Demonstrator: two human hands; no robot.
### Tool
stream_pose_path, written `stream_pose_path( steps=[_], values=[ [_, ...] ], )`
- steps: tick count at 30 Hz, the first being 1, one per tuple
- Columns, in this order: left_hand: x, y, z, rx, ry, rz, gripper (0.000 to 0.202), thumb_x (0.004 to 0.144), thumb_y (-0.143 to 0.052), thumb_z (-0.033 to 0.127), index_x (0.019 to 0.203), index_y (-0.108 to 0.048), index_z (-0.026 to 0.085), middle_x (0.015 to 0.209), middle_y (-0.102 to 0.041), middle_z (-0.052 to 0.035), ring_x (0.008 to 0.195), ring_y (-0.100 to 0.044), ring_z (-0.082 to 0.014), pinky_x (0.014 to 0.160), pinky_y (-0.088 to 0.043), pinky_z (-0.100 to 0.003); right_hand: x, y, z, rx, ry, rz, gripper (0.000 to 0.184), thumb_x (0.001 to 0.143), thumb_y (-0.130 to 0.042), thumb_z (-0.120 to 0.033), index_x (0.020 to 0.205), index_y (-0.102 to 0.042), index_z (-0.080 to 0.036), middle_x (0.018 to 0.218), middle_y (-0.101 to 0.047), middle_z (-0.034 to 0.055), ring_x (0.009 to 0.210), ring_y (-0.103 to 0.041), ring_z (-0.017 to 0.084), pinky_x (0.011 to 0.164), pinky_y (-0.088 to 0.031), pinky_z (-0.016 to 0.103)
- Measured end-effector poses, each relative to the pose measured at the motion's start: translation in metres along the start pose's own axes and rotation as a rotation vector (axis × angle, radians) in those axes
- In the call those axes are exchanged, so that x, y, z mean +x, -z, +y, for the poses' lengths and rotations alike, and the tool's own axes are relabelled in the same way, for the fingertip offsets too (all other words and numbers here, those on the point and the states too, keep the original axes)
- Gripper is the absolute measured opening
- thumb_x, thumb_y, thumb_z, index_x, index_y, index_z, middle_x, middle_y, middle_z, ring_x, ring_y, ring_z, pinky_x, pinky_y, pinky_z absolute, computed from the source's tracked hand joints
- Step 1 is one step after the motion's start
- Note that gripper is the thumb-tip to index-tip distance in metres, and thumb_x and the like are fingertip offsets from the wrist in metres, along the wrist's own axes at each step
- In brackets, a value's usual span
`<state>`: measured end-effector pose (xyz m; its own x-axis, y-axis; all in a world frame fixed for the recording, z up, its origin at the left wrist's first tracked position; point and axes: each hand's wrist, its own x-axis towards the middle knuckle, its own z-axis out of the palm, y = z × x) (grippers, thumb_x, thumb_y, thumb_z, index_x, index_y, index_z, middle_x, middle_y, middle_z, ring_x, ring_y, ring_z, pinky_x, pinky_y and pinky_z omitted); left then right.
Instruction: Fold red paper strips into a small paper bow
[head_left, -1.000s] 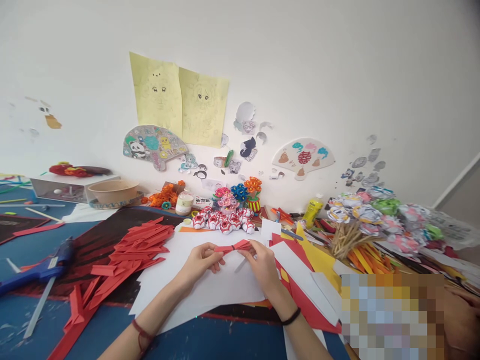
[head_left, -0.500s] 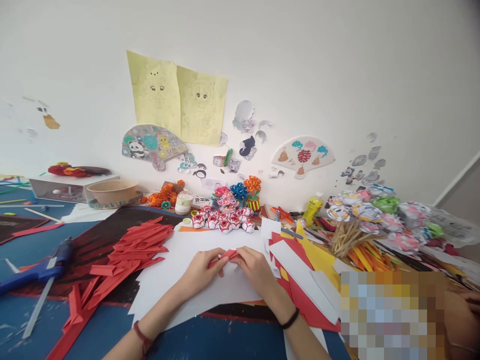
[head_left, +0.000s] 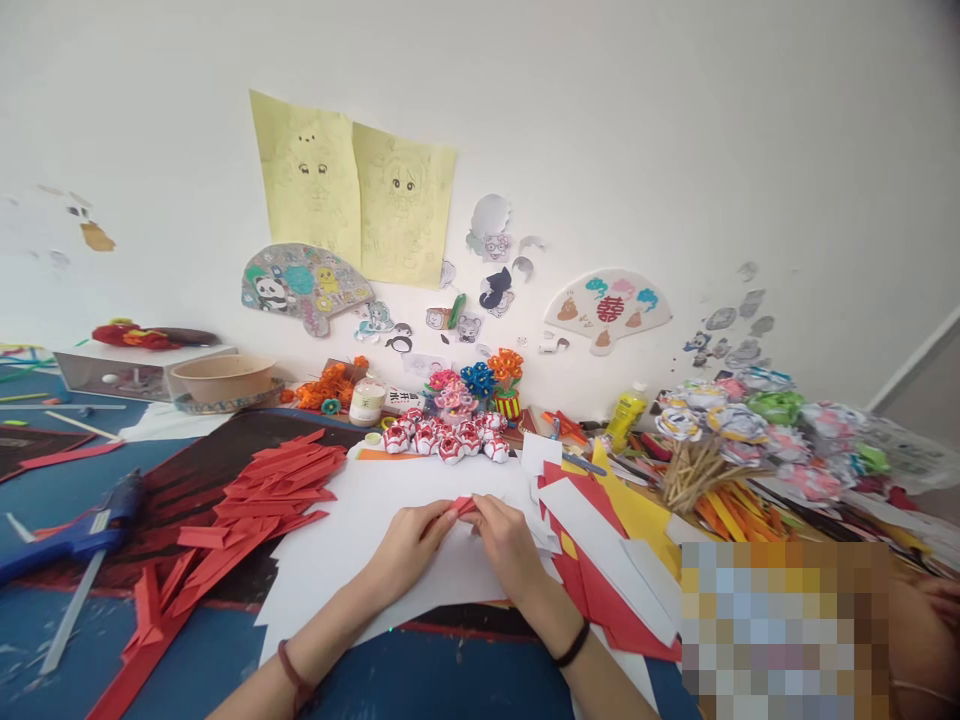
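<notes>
A small folded red paper strip (head_left: 463, 505) is pinched between my two hands, above white paper sheets (head_left: 360, 530). My left hand (head_left: 411, 540) grips its left side between thumb and fingers. Closed on the right side is my right hand (head_left: 504, 535). Most of the strip is hidden by my fingers. Beyond my hands stands a cluster of red-and-white folded paper flowers (head_left: 450, 440). To the left lies a heap of folded red paper strips (head_left: 277, 490).
A blue glue gun (head_left: 97, 530) lies at the left, near a beige bowl (head_left: 225, 378). Red paper sheets (head_left: 600, 600) and white strips lie at the right. Behind them are a yellow bottle (head_left: 626, 418) and paper flowers on sticks (head_left: 712, 430). Another person's arm (head_left: 922, 630) shows at far right.
My fingers have shifted slightly on the red paper strip, and less of it shows on the left side. The view has tilted a little.
</notes>
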<state>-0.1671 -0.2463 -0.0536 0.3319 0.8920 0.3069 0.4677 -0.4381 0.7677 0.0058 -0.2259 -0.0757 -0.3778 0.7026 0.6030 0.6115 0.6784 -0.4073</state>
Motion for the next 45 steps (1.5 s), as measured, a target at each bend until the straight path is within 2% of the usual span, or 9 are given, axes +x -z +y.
stream_pose_path(
  steps=[6,10,26,32,35,38,41,45],
  values=[
    [-0.001,0.001,-0.001,0.144,0.030,0.009,0.040,0.095,-0.030,0.042,0.087,-0.063,0.022,0.075,-0.066,-0.0001,0.066,-0.056,-0.0158,0.064,-0.037,-0.023,-0.001,-0.003,0.000,0.042,-0.007,-0.012,0.018,0.091,-0.042,-0.008,0.078,-0.050,-0.019,0.070,-0.057,0.0007,0.060,-0.056,0.014,0.057,-0.044,0.024],
    [-0.001,0.001,0.000,0.150,0.029,0.000,0.040,0.096,-0.028,0.042,0.085,-0.061,0.021,0.066,-0.060,0.0014,0.061,-0.052,-0.0148,0.062,-0.036,-0.023,-0.001,-0.003,-0.001,0.079,-0.012,-0.007,0.019,0.090,-0.041,-0.007,0.078,-0.049,-0.019,0.069,-0.057,0.0000,0.059,-0.056,0.013,0.057,-0.043,0.023],
    [-0.003,-0.003,-0.002,0.104,0.030,-0.002,0.039,0.095,-0.028,0.041,0.075,-0.055,0.020,0.060,-0.053,0.0028,0.057,-0.048,-0.0141,0.060,-0.033,-0.023,0.000,-0.001,0.000,0.110,0.012,-0.033,0.020,0.089,-0.039,-0.006,0.079,-0.051,-0.019,0.068,-0.057,0.0003,0.058,-0.056,0.013,0.056,-0.044,0.023],
    [-0.003,-0.003,-0.005,0.109,0.045,-0.018,0.039,0.095,-0.028,0.041,0.074,-0.054,0.020,0.059,-0.053,0.0029,0.056,-0.048,-0.0141,0.060,-0.033,-0.024,0.000,0.000,-0.003,0.124,-0.001,-0.029,0.021,0.089,-0.042,-0.011,0.073,-0.054,-0.018,0.063,-0.056,-0.0002,0.055,-0.053,0.013,0.055,-0.043,0.024],
    [0.000,-0.001,-0.002,0.057,0.038,-0.025,0.040,0.096,-0.028,0.042,0.072,-0.052,0.020,0.060,-0.053,0.0026,0.058,-0.048,-0.0139,0.062,-0.035,-0.024,0.004,0.004,-0.008,0.270,-0.073,-0.012,0.020,0.090,-0.047,-0.017,0.075,-0.059,-0.018,0.063,-0.059,0.0000,0.055,-0.055,0.013,0.057,-0.045,0.024],
    [0.002,0.002,0.003,-0.066,0.014,-0.023,0.043,0.096,-0.026,0.046,0.073,-0.051,0.019,0.063,-0.054,0.0018,0.061,-0.049,-0.0138,0.063,-0.037,-0.023,0.009,0.008,-0.011,0.535,-0.226,0.033,0.014,0.087,-0.057,-0.028,0.088,-0.065,-0.017,0.073,-0.067,0.0029,0.059,-0.061,0.015,0.059,-0.051,0.026],
    [0.004,0.002,0.006,-0.155,0.011,-0.027,0.047,0.095,-0.024,0.050,0.078,-0.054,0.018,0.064,-0.056,0.0012,0.060,-0.049,-0.0135,0.062,-0.038,-0.023,0.013,0.008,-0.009,0.749,-0.352,0.065,0.026,0.082,-0.065,-0.037,0.096,-0.066,-0.015,0.083,-0.070,0.0069,0.063,-0.065,0.017,0.061,-0.054,0.029],
    [0.004,0.000,0.002,-0.175,0.005,-0.035,0.049,0.095,-0.023,0.051,0.081,-0.056,0.018,0.069,-0.059,-0.0003,0.060,-0.049,-0.0134,0.062,-0.040,-0.024,0.014,0.006,-0.005,0.794,-0.372,0.068,0.033,0.078,-0.068,-0.040,0.100,-0.066,-0.016,0.082,-0.068,0.0060,0.064,-0.064,0.017,0.061,-0.055,0.030]
  ],
)
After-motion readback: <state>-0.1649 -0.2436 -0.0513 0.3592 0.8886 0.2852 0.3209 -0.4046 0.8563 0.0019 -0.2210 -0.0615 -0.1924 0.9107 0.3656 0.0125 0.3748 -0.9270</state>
